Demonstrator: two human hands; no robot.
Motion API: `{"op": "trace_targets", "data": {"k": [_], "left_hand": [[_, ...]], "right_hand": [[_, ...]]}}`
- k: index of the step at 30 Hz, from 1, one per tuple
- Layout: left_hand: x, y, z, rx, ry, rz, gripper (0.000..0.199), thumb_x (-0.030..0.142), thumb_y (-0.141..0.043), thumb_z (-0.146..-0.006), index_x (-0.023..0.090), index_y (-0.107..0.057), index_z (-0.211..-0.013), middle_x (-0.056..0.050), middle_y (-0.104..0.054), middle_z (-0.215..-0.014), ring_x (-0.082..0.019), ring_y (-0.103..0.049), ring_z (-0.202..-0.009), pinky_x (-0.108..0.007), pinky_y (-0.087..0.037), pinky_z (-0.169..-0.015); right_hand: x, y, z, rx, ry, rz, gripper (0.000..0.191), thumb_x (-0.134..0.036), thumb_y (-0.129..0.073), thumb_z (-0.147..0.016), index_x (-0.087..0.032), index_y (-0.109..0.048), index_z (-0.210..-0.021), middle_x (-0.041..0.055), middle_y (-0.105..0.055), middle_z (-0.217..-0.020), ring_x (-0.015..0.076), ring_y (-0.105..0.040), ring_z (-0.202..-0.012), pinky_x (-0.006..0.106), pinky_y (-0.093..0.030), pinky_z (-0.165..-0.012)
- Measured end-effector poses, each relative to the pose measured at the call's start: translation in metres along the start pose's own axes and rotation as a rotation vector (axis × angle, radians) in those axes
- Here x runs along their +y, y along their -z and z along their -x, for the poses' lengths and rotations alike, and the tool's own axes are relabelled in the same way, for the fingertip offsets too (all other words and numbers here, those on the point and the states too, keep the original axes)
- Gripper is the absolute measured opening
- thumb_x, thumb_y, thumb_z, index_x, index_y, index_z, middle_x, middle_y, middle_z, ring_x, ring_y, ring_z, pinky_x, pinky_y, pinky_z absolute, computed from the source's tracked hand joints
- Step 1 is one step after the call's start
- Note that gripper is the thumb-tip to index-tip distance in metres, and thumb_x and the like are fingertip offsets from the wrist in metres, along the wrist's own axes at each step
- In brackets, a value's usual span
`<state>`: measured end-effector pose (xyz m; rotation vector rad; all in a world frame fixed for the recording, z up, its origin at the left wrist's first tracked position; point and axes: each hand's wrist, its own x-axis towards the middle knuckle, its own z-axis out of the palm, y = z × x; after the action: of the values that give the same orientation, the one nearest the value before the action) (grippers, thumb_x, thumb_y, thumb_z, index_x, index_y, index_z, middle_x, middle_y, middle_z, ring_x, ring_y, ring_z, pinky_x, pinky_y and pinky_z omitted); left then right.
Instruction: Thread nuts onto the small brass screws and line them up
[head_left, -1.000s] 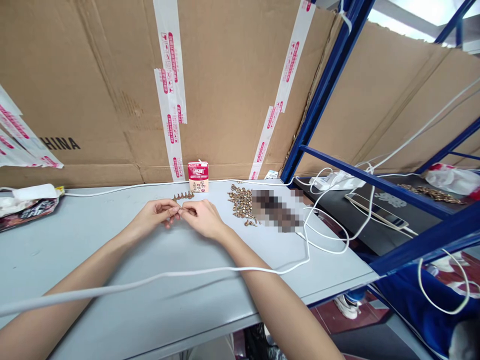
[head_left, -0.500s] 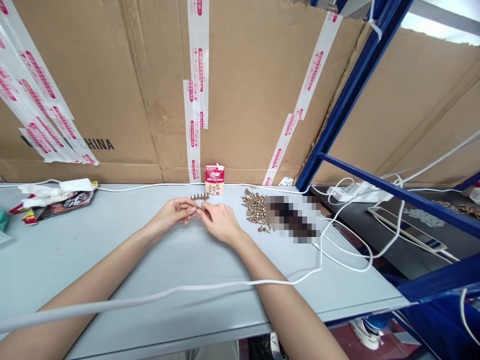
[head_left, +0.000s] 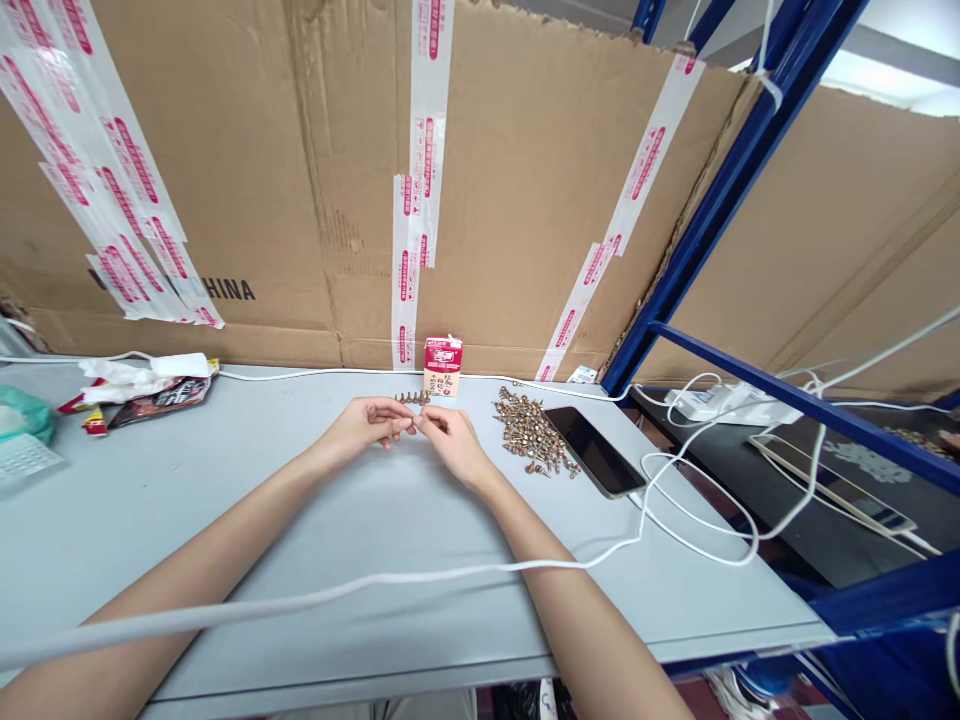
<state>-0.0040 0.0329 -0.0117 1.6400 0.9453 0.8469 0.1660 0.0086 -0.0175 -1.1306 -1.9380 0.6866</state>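
My left hand (head_left: 375,422) and my right hand (head_left: 450,440) meet fingertip to fingertip above the table. Both are closed in a pinch; whatever lies between the fingertips is too small and covered to name. Just behind them stands a short row of small brass-coloured screws (head_left: 412,397), partly hidden by my fingers. A red and cream drink carton (head_left: 442,366) is upright at the right end of that row. To the right of my right hand lies a loose pile of similar brass-coloured screws (head_left: 531,430).
A dark phone (head_left: 596,450) lies beside the pile. A white cable (head_left: 360,582) runs across above my forearms and loops at the right. Wrappers and tissue (head_left: 142,388) lie at the left. Cardboard (head_left: 525,200) and a blue metal frame (head_left: 720,190) bound the table (head_left: 315,600).
The view has shifted a little, so everything sits slightly further right. My hands stay together in the same pinch. The phone, blurred out before, now shows clearly.
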Motion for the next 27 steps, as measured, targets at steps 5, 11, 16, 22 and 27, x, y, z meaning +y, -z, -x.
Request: {"op": "trace_targets", "data": {"k": [5, 11, 16, 22, 27], "left_hand": [[-0.002, 0.002, -0.002, -0.011, -0.077, -0.116, 0.042, 0.048, -0.055, -0.074, 0.015, -0.056, -0.099, -0.008, -0.064, -0.086, -0.016, -0.056, -0.07, -0.026, -0.045, -0.055], [-0.013, 0.035, 0.001, 0.33, -0.194, -0.947, 0.034, 0.043, -0.046, -0.081, 0.019, -0.055, -0.104, -0.011, -0.056, -0.108, -0.028, -0.046, -0.106, -0.041, -0.036, -0.088], [-0.026, 0.061, 0.004, 0.282, -0.046, -1.117, 0.046, 0.049, -0.048, -0.079, 0.022, -0.05, -0.115, -0.012, -0.048, -0.113, -0.03, -0.043, -0.107, -0.043, -0.036, -0.087], [-0.034, 0.062, 0.003, 0.165, -0.105, -0.958, 0.04, 0.047, -0.05, -0.076, 0.024, -0.054, -0.109, -0.006, -0.053, -0.1, -0.025, -0.047, -0.1, -0.036, -0.037, -0.085], [-0.04, 0.057, -0.001, 0.151, -0.144, -0.897, 0.028, 0.041, -0.048, -0.077, 0.022, -0.062, -0.092, -0.006, -0.058, -0.098, -0.022, -0.052, -0.087, -0.032, -0.039, -0.076]], "right_hand": [[-0.002, 0.007, -0.002, 0.02, 0.013, 0.025, 0.038, -0.04, -0.035, -0.086, -0.015, -0.057, -0.068, -0.0028, -0.048, -0.059, 0.0092, -0.039, -0.056, 0.019, -0.027, -0.054], [0.006, 0.054, 0.002, 0.295, -0.433, 0.714, 0.035, -0.036, -0.035, -0.085, -0.017, -0.064, -0.08, 0.0075, -0.062, -0.074, 0.0178, -0.056, -0.071, 0.025, -0.035, -0.063], [0.019, 0.091, 0.019, 0.318, -0.744, 0.982, 0.041, -0.037, -0.037, -0.086, -0.008, -0.064, -0.093, 0.0225, -0.062, -0.092, 0.0298, -0.06, -0.087, 0.036, -0.041, -0.072], [0.003, 0.128, 0.036, -0.059, -0.672, 0.694, 0.03, -0.045, -0.06, -0.071, -0.021, -0.067, -0.089, 0.0064, -0.067, -0.087, 0.0192, -0.061, -0.081, 0.026, -0.041, -0.069], [-0.009, 0.131, 0.041, -0.297, -0.663, 0.684, 0.036, -0.029, -0.075, -0.052, -0.024, -0.068, -0.086, 0.0009, -0.067, -0.082, 0.0147, -0.06, -0.073, 0.02, -0.04, -0.06]]}}
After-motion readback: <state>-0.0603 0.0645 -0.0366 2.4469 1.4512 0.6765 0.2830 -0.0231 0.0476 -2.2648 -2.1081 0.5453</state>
